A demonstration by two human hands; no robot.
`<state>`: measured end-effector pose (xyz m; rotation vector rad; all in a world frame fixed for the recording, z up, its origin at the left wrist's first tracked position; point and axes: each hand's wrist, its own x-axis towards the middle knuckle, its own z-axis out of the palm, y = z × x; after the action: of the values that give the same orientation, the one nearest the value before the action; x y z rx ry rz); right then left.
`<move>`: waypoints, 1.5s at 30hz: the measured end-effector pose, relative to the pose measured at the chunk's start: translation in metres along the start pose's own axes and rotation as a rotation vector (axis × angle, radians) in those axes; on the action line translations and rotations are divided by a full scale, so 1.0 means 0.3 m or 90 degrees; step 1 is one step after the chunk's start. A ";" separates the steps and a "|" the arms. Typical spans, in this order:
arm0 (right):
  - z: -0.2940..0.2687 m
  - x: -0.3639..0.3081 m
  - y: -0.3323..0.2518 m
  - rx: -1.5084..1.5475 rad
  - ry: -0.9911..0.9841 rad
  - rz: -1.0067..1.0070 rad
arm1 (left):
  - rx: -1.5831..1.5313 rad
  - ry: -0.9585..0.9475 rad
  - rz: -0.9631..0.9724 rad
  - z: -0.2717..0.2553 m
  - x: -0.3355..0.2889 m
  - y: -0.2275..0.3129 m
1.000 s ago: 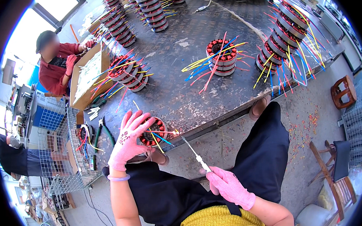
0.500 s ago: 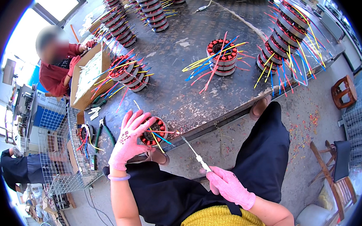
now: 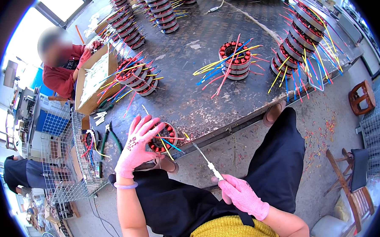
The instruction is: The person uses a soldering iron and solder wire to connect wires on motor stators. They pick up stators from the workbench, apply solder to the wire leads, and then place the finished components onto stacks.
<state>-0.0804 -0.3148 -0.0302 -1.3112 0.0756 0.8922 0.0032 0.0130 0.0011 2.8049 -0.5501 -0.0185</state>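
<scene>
The left hand (image 3: pixel 133 150) spreads its fingers (image 3: pixel 147 126); the right hand (image 3: pixel 242 196) curls.

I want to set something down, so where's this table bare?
The table is bare between the leaning stack and the short stack, and again beyond that, left of the tall stack. Crowded: the near left, with box, pliers and your left hand.

Pink-gloved left hand (image 3: pixel 135 148), fingers spread, over left side of wire-wound ring (image 3: pixel 170 131) at worktop's (image 3: pixel 191 93) near edge. Red, blue, yellow wires stick out of ring toward edge. Pink-gloved right hand (image 3: pixel 242 196) grips white-handled tool (image 3: pixel 211 165) off near edge, thin metal tip near red wire's end. Green-handled pliers (image 3: pixel 104 142) toward near left corner. Short ring stack (image 3: pixel 235 69) farther right, taller stack (image 3: pixel 298 38) toward right end. Cardboard box (image 3: pixel 96 97) at left edge.
</scene>
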 end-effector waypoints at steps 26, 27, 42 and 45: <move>-0.004 0.007 0.014 0.001 -0.009 -0.010 | 0.002 0.002 0.000 -0.003 0.003 0.003; -0.004 0.007 0.013 0.003 -0.007 -0.009 | 0.003 0.002 -0.002 -0.003 0.003 0.004; -0.002 0.005 0.007 -0.002 -0.013 -0.017 | -0.002 0.003 0.003 -0.001 0.005 0.000; -0.001 0.005 0.011 0.005 -0.016 -0.016 | 0.003 0.001 -0.001 -0.004 0.006 0.005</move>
<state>-0.0813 -0.3144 -0.0336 -1.2912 0.0431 0.8854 0.0044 0.0112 0.0029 2.8097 -0.5476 -0.0158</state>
